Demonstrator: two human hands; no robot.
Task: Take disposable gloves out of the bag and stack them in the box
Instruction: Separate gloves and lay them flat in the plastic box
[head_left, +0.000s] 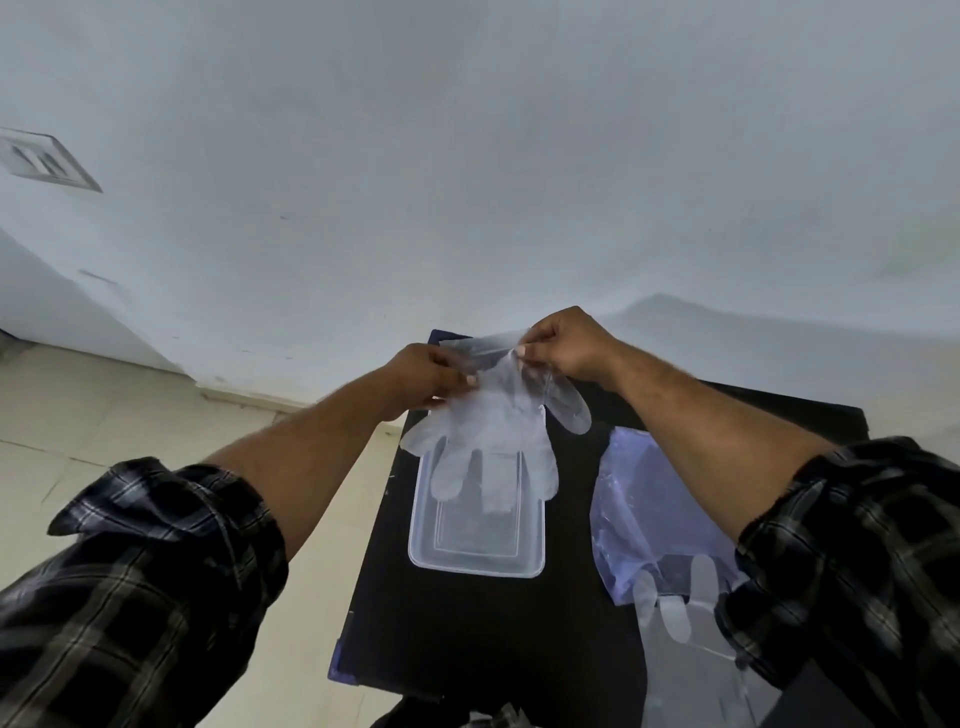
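Clear box (477, 540) beside bluish bag (644, 499)

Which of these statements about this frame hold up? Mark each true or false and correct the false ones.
1. Both hands grip one clear glove by its cuff. True: the left hand and the right hand pinch its upper edge.
2. The glove's fingers point up. False: they hang down over the box.
3. The box is opaque and lidded. False: it is clear plastic and open-topped.
4. The bluish bag lies to the right of the box on the dark table. True.
5. No other glove shows. False: another glove lies at the bag's near end.
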